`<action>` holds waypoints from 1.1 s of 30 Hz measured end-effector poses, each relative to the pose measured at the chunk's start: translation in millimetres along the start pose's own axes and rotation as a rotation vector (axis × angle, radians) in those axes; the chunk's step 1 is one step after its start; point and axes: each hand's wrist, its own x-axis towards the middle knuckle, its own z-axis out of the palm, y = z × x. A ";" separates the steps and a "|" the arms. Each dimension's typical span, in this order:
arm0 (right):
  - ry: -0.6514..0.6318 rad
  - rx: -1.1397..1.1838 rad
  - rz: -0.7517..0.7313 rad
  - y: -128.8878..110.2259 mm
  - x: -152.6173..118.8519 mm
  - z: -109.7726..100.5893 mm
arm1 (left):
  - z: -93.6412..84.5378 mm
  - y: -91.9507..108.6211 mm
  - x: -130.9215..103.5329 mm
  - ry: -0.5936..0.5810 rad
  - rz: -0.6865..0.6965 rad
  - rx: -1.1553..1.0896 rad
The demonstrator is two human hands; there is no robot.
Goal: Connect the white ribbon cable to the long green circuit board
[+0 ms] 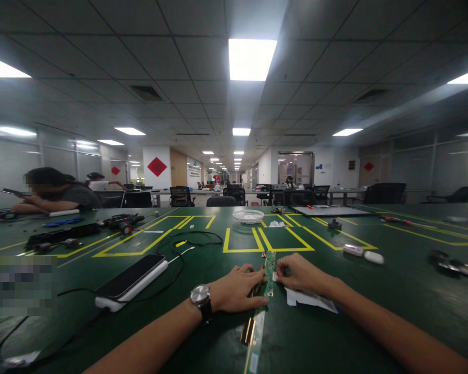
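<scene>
A long, narrow green circuit board [270, 274] lies on the table in front of me, pointing away from me. My left hand [237, 289], with a wristwatch [201, 296] on its wrist, rests on the board's left edge with its fingers spread and stretched out. Dark brown, gold-edged flex strips [248, 331] stick out on that side, partly under the hand. Across the board, my right hand [298, 274] is closed in a pinch at the right edge. A small white piece [275, 277] shows at its fingertips. Beneath the right wrist lies a white sheet [312, 299].
A phone [130, 278] sits on a white block at left, with a black cable [193, 232] looping near it. Beyond are a white basket [248, 216] and yellow tape outlines. Small white and pink cases [353, 250] lie right. Another person [58, 189] leans on the table far left.
</scene>
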 end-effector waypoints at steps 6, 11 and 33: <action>0.010 0.084 -0.097 -5.4 -0.3 -13.5 | -2.7 -3.7 -0.1 -0.053 -0.004 -0.018; -0.007 0.125 -0.230 -12.6 2.3 -18.1 | -2.3 -12.8 1.3 -0.041 -0.020 0.039; -0.009 -0.304 0.433 74.5 0.8 -25.0 | -5.9 -21.7 -3.2 0.038 -0.089 0.085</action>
